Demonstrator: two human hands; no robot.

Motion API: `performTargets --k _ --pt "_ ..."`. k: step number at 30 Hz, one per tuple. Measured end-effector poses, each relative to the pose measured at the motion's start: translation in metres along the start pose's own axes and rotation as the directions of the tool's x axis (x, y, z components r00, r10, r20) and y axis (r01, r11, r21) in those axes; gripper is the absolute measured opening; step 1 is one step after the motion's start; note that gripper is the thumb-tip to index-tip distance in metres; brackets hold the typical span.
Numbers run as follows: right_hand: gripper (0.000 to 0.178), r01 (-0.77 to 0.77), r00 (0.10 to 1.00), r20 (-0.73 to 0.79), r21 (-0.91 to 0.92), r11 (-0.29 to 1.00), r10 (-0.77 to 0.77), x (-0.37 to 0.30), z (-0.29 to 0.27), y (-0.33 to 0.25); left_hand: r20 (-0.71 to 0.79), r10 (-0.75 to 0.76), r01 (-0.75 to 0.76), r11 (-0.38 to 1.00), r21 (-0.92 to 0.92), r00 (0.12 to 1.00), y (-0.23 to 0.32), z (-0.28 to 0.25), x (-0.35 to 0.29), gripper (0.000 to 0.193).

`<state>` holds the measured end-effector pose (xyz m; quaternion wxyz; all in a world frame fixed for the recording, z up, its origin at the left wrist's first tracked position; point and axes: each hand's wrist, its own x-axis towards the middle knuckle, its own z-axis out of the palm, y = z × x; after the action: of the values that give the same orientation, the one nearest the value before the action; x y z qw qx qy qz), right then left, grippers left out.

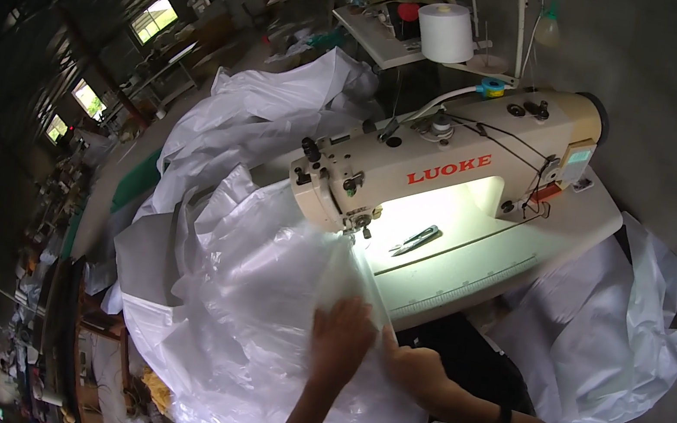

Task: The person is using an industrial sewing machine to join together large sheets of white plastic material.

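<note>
A white, shiny plastic-like sheet (258,278) lies in loose folds over the left of the sewing machine (451,163), its edge running up under the needle area. My left hand (344,335) rests on the sheet in front of the needle, fingers stretched out and slightly blurred. Just to its right, my right hand (418,372) is closed, thumb and finger pinching the sheet's edge near the front of the machine bed. Thread snips (415,241) lie on the lit bed beneath the machine arm.
A white thread cone (446,33) stands on a holder behind the machine. More white sheeting (601,330) hangs at the right, and another heap (277,97) lies behind at the left. A cluttered side table (378,35) is at the back.
</note>
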<state>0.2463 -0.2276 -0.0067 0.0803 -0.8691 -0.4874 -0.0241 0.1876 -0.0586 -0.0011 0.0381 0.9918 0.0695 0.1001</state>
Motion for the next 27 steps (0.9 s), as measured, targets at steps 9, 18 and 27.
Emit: performTargets --k 9,18,27 --pt "0.054 -0.017 1.0 -0.008 0.112 0.994 0.018 0.084 0.002 0.003 -0.043 -0.008 0.006 0.999 -0.043 0.999 -0.086 0.007 0.05 0.056" --pt "0.048 -0.093 0.995 0.059 0.202 0.975 0.083 0.127 -0.009 0.021 -0.077 -0.065 0.056 0.992 -0.115 0.995 -0.137 -0.001 0.106 0.048" --pt "0.041 -0.081 0.951 0.139 0.974 0.211 -0.276 0.015 0.046 0.015 -0.234 -0.368 0.396 0.914 0.086 0.9 -0.123 -0.045 -0.032 0.049"
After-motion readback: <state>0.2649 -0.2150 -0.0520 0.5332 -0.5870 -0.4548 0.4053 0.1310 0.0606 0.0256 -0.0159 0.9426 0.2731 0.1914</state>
